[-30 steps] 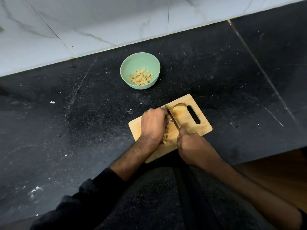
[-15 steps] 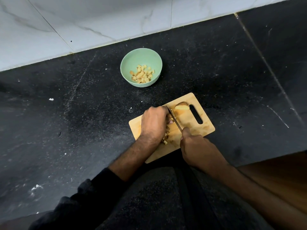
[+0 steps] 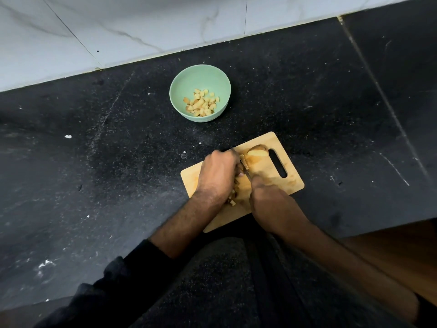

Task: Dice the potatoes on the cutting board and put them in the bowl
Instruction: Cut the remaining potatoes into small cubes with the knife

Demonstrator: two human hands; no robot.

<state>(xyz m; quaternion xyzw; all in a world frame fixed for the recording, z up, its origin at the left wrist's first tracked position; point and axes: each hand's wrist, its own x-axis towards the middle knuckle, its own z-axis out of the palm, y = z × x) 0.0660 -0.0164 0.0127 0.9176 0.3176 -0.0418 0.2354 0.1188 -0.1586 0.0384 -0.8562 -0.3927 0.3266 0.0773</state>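
Potato pieces (image 3: pixel 233 200) lie under the curled left hand (image 3: pixel 218 172); right hand (image 3: pixel 272 204) grips the knife (image 3: pixel 243 163).

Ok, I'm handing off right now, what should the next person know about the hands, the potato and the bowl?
Left hand: curled over the potato being cut on the cutting board.
Right hand: grips the knife, blade down beside the left fingers.
Done: a batch of potato cubes is in the green bowl; a few cut pieces lie on the board under the left wrist.
Left: finish this piece, dice the potato half near the handle slot, move everything to the bowl.
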